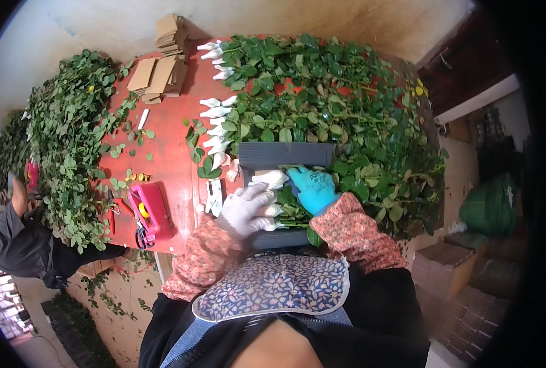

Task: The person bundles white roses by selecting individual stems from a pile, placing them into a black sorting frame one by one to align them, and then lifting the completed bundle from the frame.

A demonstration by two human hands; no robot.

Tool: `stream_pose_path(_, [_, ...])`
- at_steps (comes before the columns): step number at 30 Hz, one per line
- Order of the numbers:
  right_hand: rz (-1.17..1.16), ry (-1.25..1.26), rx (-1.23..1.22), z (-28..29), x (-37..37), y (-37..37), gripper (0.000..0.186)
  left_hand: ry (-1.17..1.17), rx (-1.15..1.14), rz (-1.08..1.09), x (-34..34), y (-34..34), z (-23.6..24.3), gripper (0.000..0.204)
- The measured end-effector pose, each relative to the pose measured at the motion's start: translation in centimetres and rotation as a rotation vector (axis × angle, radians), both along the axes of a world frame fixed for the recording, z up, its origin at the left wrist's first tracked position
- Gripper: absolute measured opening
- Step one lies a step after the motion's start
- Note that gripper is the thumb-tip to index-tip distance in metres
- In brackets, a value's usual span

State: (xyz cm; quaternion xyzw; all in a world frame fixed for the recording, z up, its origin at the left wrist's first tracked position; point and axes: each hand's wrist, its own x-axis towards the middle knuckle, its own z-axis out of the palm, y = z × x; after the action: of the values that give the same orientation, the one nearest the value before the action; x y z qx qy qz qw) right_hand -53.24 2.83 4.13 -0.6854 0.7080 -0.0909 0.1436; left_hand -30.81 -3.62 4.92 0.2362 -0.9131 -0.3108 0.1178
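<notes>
A dark grey ribbed tray point(285, 153) lies right in front of me on the red table, with white-wrapped rose heads and leafy stems in it. My left hand point(246, 211), in a whitish glove, rests over the rose heads from the left, its fingers stretched across them. A white-wrapped rose point(271, 179) lies at the upper side of that group. Just below its head, my right hand point(314, 188), in a blue glove, closes around the stem; leaves partly hide the fingertips. Beyond the tray lie more white-headed roses point(218, 113), stems pointing right.
Cardboard pieces point(157, 76) are stacked at the table's back left. A pink tape dispenser point(152, 211), scissors point(141, 236) and red-handled cutters point(118, 208) lie left of me. Leafy stems point(70, 141) pile up farther left, near another person point(24, 248). Boxes point(442, 264) stand right.
</notes>
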Motion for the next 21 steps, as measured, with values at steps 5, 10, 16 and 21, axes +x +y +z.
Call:
stream_pose_path(5, [-0.002, -0.043, -0.051, -1.9, -0.7, 0.3, 0.027, 0.122, -0.156, 0.311, 0.7, -1.5, -0.9, 0.044])
stream_pose_path(10, [-0.007, -0.045, 0.032, -0.9, -0.4, 0.3, 0.028, -0.008, -0.131, 0.212, -1.9, -2.5, -0.7, 0.034])
stream_pose_path(16, [-0.033, -0.044, -0.001, -1.5, 0.4, 0.2, 0.027, 0.126, -0.1, 0.192, -0.7, -2.2, -0.2, 0.014])
stream_pose_path(21, [0.014, -0.079, 0.02, -1.9, -0.5, 0.0, 0.034, 0.81, 0.774, 0.545, 4.1, -2.0, -4.6, 0.009])
